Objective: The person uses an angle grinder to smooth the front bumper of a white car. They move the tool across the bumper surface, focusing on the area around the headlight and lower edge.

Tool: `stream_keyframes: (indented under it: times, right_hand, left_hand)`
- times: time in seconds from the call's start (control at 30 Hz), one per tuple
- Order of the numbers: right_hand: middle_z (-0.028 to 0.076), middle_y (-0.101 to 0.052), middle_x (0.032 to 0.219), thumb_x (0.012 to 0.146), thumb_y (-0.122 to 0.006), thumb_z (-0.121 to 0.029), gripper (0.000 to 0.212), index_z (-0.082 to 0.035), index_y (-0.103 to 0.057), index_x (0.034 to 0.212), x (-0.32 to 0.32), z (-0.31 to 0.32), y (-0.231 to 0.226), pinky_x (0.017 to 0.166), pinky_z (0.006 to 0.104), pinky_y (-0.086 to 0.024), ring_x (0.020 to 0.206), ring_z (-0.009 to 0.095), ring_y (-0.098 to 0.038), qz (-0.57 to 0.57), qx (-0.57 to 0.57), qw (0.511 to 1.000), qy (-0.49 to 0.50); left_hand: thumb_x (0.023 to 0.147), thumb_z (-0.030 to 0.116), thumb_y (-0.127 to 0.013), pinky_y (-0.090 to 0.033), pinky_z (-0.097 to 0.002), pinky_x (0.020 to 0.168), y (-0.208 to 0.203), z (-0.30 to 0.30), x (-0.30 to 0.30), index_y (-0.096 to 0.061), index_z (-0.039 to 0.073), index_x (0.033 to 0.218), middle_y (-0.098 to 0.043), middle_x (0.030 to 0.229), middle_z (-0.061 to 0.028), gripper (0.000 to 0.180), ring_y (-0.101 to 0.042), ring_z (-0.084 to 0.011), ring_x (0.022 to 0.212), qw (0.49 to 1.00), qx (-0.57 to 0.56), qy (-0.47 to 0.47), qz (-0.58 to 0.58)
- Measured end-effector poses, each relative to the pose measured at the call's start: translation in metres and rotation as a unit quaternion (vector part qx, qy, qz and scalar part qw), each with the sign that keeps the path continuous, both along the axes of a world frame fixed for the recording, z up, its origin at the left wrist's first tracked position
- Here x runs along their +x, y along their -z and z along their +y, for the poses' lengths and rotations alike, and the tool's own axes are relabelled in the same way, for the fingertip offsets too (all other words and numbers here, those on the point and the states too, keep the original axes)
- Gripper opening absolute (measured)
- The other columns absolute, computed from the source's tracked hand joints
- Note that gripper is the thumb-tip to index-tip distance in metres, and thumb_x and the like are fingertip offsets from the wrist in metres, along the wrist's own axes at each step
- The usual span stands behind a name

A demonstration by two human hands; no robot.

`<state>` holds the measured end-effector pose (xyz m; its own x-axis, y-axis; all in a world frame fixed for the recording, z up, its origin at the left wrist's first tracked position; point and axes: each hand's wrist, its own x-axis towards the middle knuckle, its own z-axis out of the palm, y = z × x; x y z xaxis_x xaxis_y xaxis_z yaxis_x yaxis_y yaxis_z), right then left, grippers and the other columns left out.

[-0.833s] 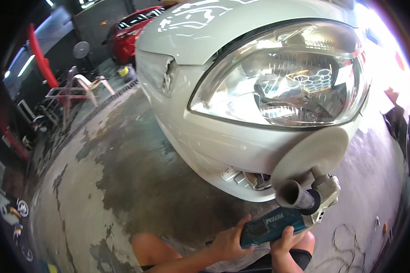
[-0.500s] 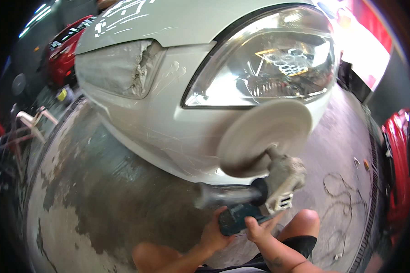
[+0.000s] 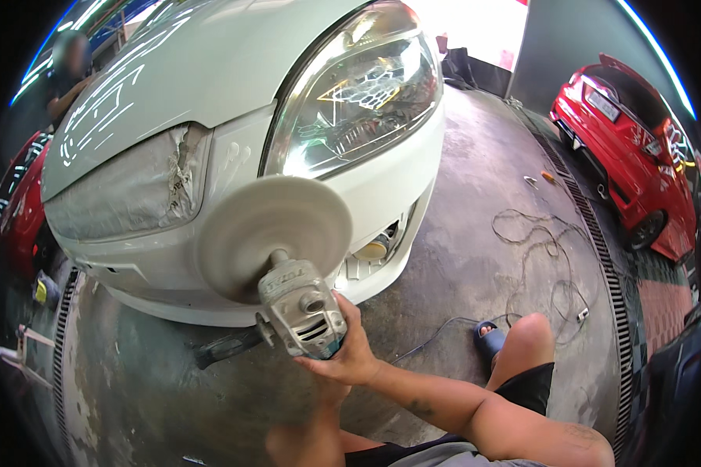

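Note:
An angle polisher (image 3: 296, 300) with a wide pale pad (image 3: 265, 233), blurred as if spinning, is in front of a white car's bumper (image 3: 157, 261), below the headlight (image 3: 366, 97). My right hand (image 3: 349, 342) is closed round the polisher's body near its vented metal head. My left hand (image 3: 331, 391) grips the body's rear from below; its fingers are mostly hidden behind my right hand. A dark side handle (image 3: 230, 346) sticks out to the left, with no hand on it. Whether the pad touches the bumper, I cannot tell.
Grey covering (image 3: 125, 194) masks the grille opening. A power cord (image 3: 537, 233) lies looped on the floor at right, near a drain grate (image 3: 592, 233). A red car (image 3: 631, 148) stands at far right, another (image 3: 23, 202) at left. A person (image 3: 70, 66) is beside the hood.
The polisher has swung left across the bumper, away from below the headlight, and its head has tilted. My hands moved with it. The view has turned right, showing more of the red car.

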<state>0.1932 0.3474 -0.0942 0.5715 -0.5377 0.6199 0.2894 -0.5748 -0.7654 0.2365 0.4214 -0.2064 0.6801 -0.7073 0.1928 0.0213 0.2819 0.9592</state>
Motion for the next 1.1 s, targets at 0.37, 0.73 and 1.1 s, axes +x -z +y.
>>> stream_keyframes:
  times: [0.37,0.73,1.1]
  right_hand:
    - [0.026,-0.059,0.148,0.075,-0.104,-0.042,0.123,0.004,-0.027,0.158,-0.056,-0.030,0.011,0.114,0.0473,-0.050,0.136,0.036,-0.063,0.067,0.101,0.990,0.073]
    - [0.029,-0.057,0.151,0.082,-0.098,-0.047,0.125,0.000,-0.019,0.166,-0.075,-0.058,0.022,0.117,0.0482,-0.049,0.140,0.043,-0.061,0.048,0.196,0.977,-0.064]
    - [0.009,-0.066,0.127,0.087,-0.094,-0.045,0.092,-0.001,-0.043,0.151,-0.122,-0.189,0.000,0.104,0.0373,-0.055,0.114,0.019,-0.066,-0.141,0.358,0.919,-0.087]
  left_hand:
    - [0.090,0.021,-0.089,-0.053,-0.0436,0.106,0.016,-0.021,-0.036,-0.054,0.001,0.145,-0.066,0.137,-0.0156,0.069,-0.065,-0.0274,0.126,0.995,0.005,-0.092,-0.047]
    - [0.088,0.025,-0.092,-0.054,-0.0472,0.107,-0.012,-0.017,-0.058,-0.046,-0.001,0.154,-0.064,0.142,-0.0196,0.084,-0.067,-0.0322,0.128,0.969,0.103,-0.140,-0.174]
    - [0.078,0.029,-0.097,-0.058,-0.0569,0.094,-0.127,-0.105,-0.150,-0.032,0.001,0.163,-0.070,0.131,-0.0310,0.110,-0.072,-0.0511,0.115,0.851,0.369,-0.183,-0.325]
